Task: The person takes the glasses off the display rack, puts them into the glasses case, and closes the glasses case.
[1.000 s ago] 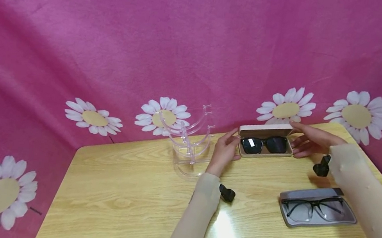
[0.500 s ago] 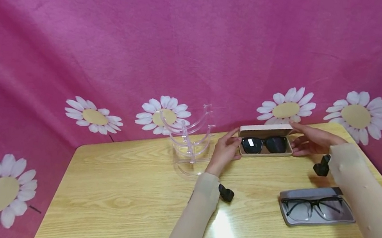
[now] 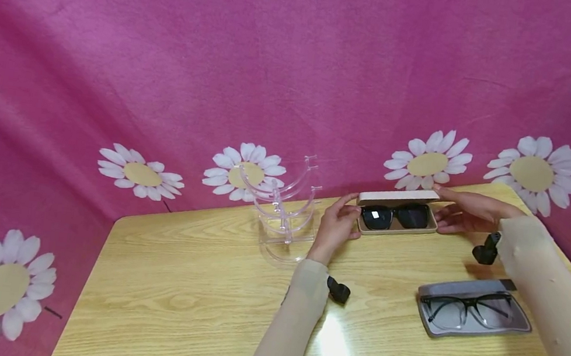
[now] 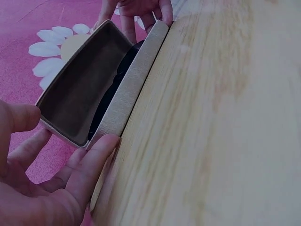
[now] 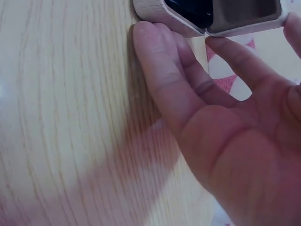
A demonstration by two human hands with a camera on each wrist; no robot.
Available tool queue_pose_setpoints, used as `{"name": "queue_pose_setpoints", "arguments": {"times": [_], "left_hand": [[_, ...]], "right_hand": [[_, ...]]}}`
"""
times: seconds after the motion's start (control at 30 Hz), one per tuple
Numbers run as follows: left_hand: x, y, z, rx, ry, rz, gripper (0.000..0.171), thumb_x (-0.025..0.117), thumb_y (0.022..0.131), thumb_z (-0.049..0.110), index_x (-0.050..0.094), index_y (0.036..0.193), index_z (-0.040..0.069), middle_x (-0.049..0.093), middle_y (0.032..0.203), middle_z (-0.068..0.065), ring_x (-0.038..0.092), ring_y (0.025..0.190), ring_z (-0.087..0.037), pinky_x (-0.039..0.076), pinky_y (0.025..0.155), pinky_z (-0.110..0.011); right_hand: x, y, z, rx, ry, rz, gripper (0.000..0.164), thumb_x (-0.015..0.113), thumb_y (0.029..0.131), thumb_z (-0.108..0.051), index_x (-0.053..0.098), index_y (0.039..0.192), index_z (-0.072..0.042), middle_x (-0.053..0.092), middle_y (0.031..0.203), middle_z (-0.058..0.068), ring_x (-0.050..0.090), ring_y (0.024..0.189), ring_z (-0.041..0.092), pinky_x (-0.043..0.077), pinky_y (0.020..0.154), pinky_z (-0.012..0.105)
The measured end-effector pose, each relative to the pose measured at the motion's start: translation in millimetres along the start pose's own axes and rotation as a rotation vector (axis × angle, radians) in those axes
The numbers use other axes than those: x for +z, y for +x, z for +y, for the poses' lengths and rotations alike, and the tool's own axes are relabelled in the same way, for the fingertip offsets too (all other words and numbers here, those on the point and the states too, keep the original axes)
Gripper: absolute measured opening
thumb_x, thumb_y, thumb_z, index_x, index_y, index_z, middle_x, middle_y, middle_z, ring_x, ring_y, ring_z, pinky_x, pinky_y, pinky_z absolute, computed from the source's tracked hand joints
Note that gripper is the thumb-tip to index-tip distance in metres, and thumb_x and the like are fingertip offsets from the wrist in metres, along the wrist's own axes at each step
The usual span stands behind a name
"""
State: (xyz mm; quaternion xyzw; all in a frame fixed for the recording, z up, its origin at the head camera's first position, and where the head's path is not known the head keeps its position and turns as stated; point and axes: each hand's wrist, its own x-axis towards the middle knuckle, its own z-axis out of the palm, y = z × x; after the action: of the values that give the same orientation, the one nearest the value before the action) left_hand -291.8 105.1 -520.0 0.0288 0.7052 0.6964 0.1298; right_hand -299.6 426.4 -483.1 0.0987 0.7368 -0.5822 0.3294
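A pale glasses case point(image 3: 398, 198) with a dark lining stands open at the back right of the table. Dark sunglasses point(image 3: 412, 216) lie inside it. My left hand point(image 3: 334, 229) is at the case's left end. In the left wrist view its thumb point(image 4: 24, 117) touches the lid's corner, while the index fingertip is at the base. My right hand point(image 3: 472, 211) touches the other end with outstretched fingers. Its thumb reaches the lid's upper corner in the right wrist view, and its fingertips point(image 5: 146, 35) lie low against the base.
Nearer the right sleeve lies an open grey case point(image 3: 437, 330) holding clear glasses point(image 3: 470, 308) with a dark top frame. A transparent display stand point(image 3: 283, 219) is left of my left hand. Behind the wooden table point(image 3: 173, 282) hangs a pink flowered cloth point(image 3: 297, 73).
The pale case's lid has tipped slightly down and forward over the sunglasses. My right hand and wrist have shifted a little; the left hand stays nearly in place.
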Motion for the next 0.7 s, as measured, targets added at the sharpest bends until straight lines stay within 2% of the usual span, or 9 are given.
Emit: {"name": "queue_pose_setpoints", "arguments": {"times": [0.13,0.27,0.33,0.4,0.47,0.57,0.63,0.7], "left_hand": [[0.1,-0.4,0.1,0.005,-0.010,-0.004,0.036,0.063,0.104,0.012,0.067,0.137,0.025,0.073,0.123,-0.011,0.070,0.112,-0.023,0.068,0.075,-0.037],[0.4,-0.2,-0.6,0.001,-0.025,0.000,0.033,0.063,0.104,0.013,0.069,0.134,0.024,0.072,0.124,-0.013,0.070,0.113,-0.027,0.068,0.074,-0.036],[0.6,-0.3,-0.9,0.002,-0.027,0.003,0.032,0.063,0.104,0.013,0.069,0.133,0.024,0.072,0.123,-0.013,0.070,0.111,-0.026,0.068,0.074,-0.036],[0.9,-0.6,-1.0,0.004,-0.033,0.007,0.029,0.064,0.103,0.014,0.070,0.130,0.023,0.073,0.121,-0.012,0.069,0.107,-0.024,0.068,0.073,-0.036],[1.1,-0.9,-1.4,0.005,-0.031,0.009,0.025,0.064,0.103,0.014,0.071,0.126,0.021,0.073,0.118,-0.010,0.068,0.104,-0.020,0.068,0.073,-0.036],[1.7,-1.2,-2.5,0.010,-0.012,0.011,0.018,0.065,0.103,0.014,0.074,0.119,0.014,0.074,0.114,-0.010,0.067,0.096,-0.015,0.067,0.075,-0.032],[2.2,-1.0,-3.5,0.017,0.009,0.014,0.018,0.065,0.102,0.014,0.074,0.117,0.010,0.074,0.114,-0.011,0.068,0.094,-0.014,0.066,0.077,-0.029],[2.6,-0.3,-3.9,0.016,0.015,0.021,0.018,0.065,0.102,0.014,0.075,0.116,0.008,0.074,0.114,-0.012,0.068,0.091,-0.014,0.065,0.079,-0.027]], "right_hand": [[-1.6,-1.9,-0.4,0.005,0.022,-0.022,0.064,0.040,0.109,-0.056,0.033,0.143,-0.003,0.062,0.105,0.007,0.071,0.096,0.019,0.065,0.096,0.037],[-3.4,-2.7,-0.5,0.013,0.064,-0.044,0.048,0.043,0.109,-0.052,0.045,0.130,-0.009,0.063,0.106,0.008,0.071,0.097,0.020,0.064,0.097,0.037],[-4.2,-2.8,-0.1,0.013,0.076,-0.051,0.043,0.044,0.109,-0.051,0.050,0.124,-0.012,0.063,0.106,0.008,0.071,0.097,0.020,0.064,0.097,0.037],[-4.7,-2.8,0.7,0.008,0.069,-0.060,0.041,0.045,0.109,-0.049,0.051,0.124,-0.011,0.063,0.107,0.008,0.070,0.099,0.020,0.064,0.098,0.036],[-5.1,-2.9,1.8,0.005,0.060,-0.073,0.041,0.045,0.111,-0.043,0.048,0.135,-0.009,0.062,0.110,0.007,0.069,0.101,0.019,0.063,0.099,0.036],[-4.6,-3.0,2.5,0.012,0.020,-0.094,0.059,0.049,0.111,-0.028,0.026,0.160,-0.005,0.063,0.114,0.005,0.069,0.104,0.016,0.062,0.101,0.035],[-3.8,-2.1,1.4,0.016,-0.020,-0.108,0.071,0.053,0.110,-0.019,0.011,0.166,-0.005,0.063,0.115,0.004,0.069,0.104,0.014,0.062,0.101,0.034],[-2.1,-1.0,-1.4,0.022,-0.058,-0.108,0.078,0.057,0.107,-0.013,0.007,0.166,-0.004,0.064,0.115,0.004,0.069,0.102,0.014,0.063,0.099,0.034]]}}
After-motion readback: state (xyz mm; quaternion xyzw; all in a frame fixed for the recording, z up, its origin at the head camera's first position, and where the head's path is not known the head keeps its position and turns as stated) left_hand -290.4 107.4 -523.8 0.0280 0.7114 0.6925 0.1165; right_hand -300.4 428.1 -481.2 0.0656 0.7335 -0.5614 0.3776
